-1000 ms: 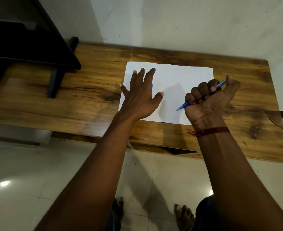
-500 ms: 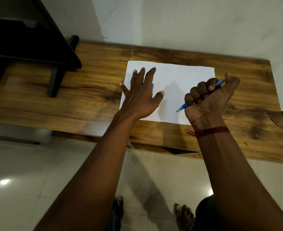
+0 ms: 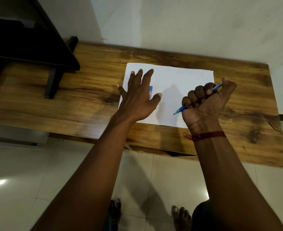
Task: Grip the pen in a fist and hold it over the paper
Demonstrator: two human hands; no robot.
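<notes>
Long brown wood-grain surface (image 3: pixel 90 97) against a pale wall. Black angular stand (image 3: pixel 37 52) on its far left end. White rectangular paper sheet (image 3: pixel 179 84) lies flat mid-surface. Left hand (image 3: pixel 137 99) spread flat, fingers straight, pressing the sheet's left edge, partly covering a small blue flat item (image 3: pixel 151 92), identity unclear. Right hand (image 3: pixel 205 104) fisted, grip clamped round a blue plastic pen (image 3: pixel 180 109), tip pointing down-left over the sheet's near part. Red thread band (image 3: pixel 207 135) on right wrist.
</notes>
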